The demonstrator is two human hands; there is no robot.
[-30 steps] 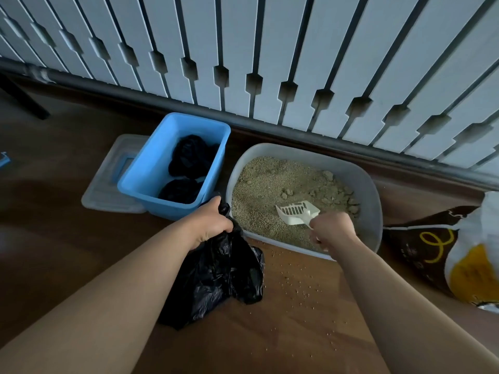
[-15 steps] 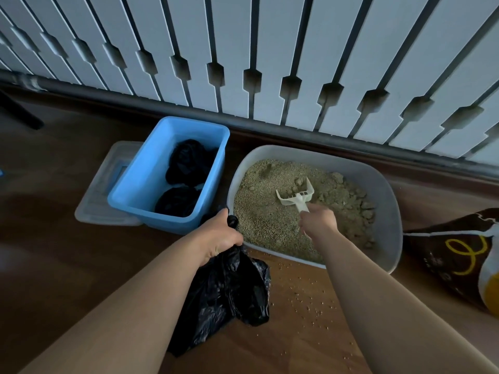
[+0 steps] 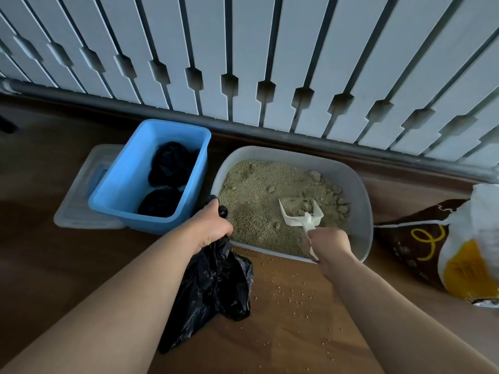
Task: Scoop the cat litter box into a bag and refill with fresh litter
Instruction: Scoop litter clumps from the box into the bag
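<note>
blue bin [image 3: 121, 184], black bag [image 3: 213, 282], white scoop [image 3: 301, 214], grey tray [image 3: 361, 211]

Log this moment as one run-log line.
left hand: grips black bag | right hand: holds scoop | scoop: loaded with clumps, over litter box | phase: scooping

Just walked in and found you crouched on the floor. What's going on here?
A person is scooping the grey litter box. The right hand grips a white scoop, sunk in the litter with clumps in it. The left hand holds a black bag beside the box. A blue bin stands left of it; a litter sack lies right.
</note>
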